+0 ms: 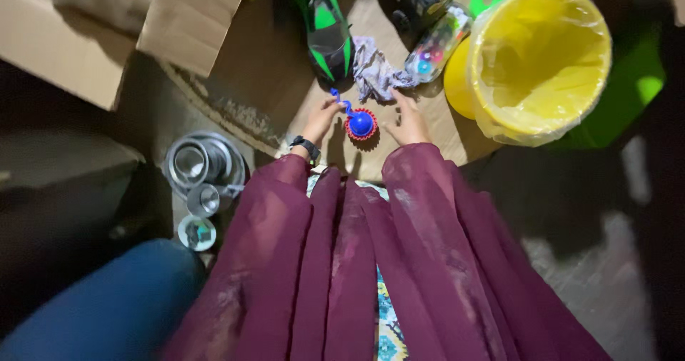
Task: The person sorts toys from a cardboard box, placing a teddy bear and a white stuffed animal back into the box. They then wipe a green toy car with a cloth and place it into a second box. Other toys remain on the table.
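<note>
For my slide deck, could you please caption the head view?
Two hands, left hand and right hand, flank a blue-and-red toy on cardboard.

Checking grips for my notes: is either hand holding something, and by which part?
The left hand pinches the blue-and-red toy by its blue handle. The right hand rests flat on the cardboard, holding nothing.

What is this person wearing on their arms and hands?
Both arms are covered by long, loose sleeves of thin maroon fabric, slightly sheer and draping in folds down to the wrists. The left hand has a dark watch or band on its wrist. The right hand is bare, with no glove; rings cannot be made out.
</note>
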